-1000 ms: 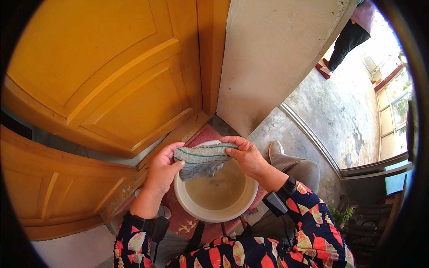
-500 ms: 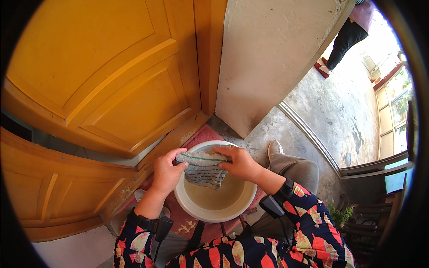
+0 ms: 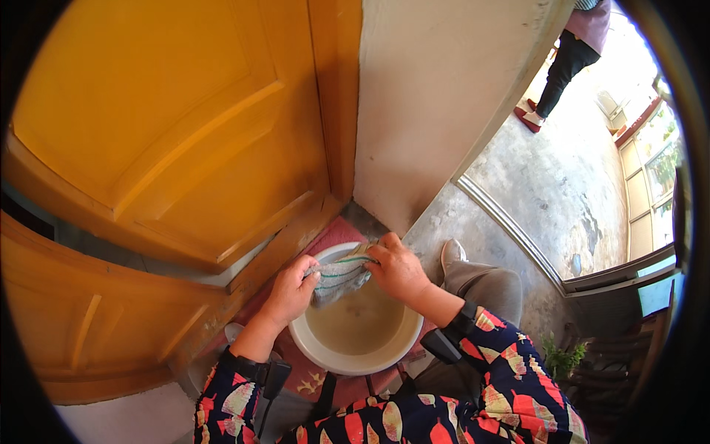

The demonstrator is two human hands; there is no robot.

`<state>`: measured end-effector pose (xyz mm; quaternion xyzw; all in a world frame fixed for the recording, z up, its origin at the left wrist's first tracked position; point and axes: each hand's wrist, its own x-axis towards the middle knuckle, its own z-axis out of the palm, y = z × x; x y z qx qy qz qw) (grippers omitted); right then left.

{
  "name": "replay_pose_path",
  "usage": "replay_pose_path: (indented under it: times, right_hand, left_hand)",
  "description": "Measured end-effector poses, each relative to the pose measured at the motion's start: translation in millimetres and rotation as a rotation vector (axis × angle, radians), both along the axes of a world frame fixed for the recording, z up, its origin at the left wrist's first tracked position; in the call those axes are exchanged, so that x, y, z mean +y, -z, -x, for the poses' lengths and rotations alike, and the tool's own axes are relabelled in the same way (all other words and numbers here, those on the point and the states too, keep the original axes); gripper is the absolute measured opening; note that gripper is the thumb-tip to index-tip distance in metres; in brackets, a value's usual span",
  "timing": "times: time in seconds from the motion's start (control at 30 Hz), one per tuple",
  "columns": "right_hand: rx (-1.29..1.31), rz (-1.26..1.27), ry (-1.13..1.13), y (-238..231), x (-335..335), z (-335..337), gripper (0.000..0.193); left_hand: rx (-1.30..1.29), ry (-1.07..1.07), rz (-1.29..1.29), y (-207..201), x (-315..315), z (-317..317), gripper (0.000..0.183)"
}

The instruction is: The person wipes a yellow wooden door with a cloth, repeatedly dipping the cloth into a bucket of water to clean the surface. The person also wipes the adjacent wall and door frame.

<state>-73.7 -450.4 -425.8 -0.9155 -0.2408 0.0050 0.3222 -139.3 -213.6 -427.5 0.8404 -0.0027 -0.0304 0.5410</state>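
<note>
A grey striped cloth [image 3: 342, 278] with green lines hangs bunched between my two hands, over the far part of a white basin [image 3: 302, 337]. Cloudy, greyish water [image 3: 359, 322] stands in the basin. My left hand [image 3: 291, 290] pinches the cloth's left end between thumb and fingers. Its right end is gripped by my right hand [image 3: 399, 268], which is higher and over the basin's far right rim. The cloth's lower edge hangs above the water.
The basin stands on a red patterned mat [image 3: 310, 381]. Close on the left is an orange wooden door [image 3: 185, 148]; a pale wall [image 3: 429, 96] rises ahead. At the right lie a metal door track [image 3: 510, 229] and a green plant [image 3: 562, 357]. Another person [image 3: 566, 70] stands outside, far right.
My right hand has risen slightly and turned, and the cloth has gone from hanging spread out to being gathered and twisted between my hands. My left hand stays closed on its end.
</note>
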Motion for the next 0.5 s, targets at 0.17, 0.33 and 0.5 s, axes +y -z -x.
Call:
replay_pose_path:
  times: [0.17, 0.33, 0.5]
  right_hand:
    - [0.214, -0.464, 0.119, -15.4, -1.1, 3.4, 0.029]
    - [0.305, -1.663, 0.022, -35.3, -22.0, 15.2, 0.055]
    - [0.747, -1.718, -0.019, -5.0, -48.6, 31.6, 0.046]
  left_hand:
    - [-0.107, -0.096, 0.162, -57.7, -39.6, 10.6, 0.011]
    - [-0.558, 0.034, -0.170, -123.4, -115.8, 32.5, 0.023]
    - [-0.535, 0.337, -0.278, -123.8, -185.6, 40.8, 0.029]
